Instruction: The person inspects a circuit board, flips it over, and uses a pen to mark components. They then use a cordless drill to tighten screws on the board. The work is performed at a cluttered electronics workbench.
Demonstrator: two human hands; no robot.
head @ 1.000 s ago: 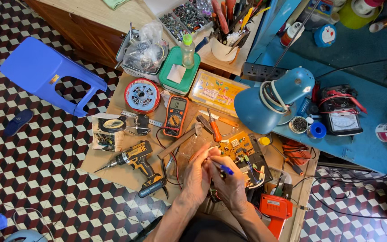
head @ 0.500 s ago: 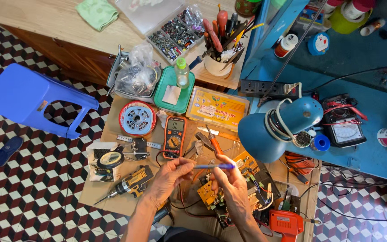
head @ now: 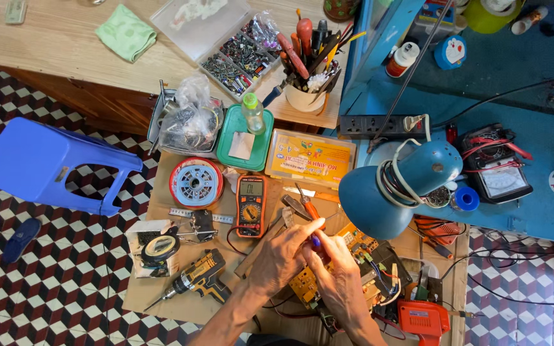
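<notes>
Where your two hands meet over the yellow circuit board [head: 354, 247], your left hand [head: 283, 256] curls closed around a slim tool with a blue tip [head: 315, 241], while your right hand [head: 338, 272] pinches in beside it, fingers narrow and touching the left; what the right grips, if anything, I cannot tell. The tool's tip shows just between your knuckles, and its shaft is hidden inside the fist, so its long axis can't be read with certainty (it seems to run up and to the right, toward the board). The board lies directly under and to the right of your hands, so your right hand is nearer to it; flat, rigid and studded with small components, it trails thin wires.

Just above your left hand, orange-handled pliers [head: 306, 208] lie diagonally on the cardboard-covered surface [head: 161, 295]. A digital multimeter [head: 251, 206] in a rubbery orange casing sits upright to their left, beside a round spool [head: 195, 183]. Lower left lies a cordless drill [head: 197, 279], near a roll of black tape [head: 159, 251]. A glossy blue desk lamp [head: 395, 189] hangs over the board's right side, and an orange power tool [head: 423, 318] rests at the lower right.
</notes>
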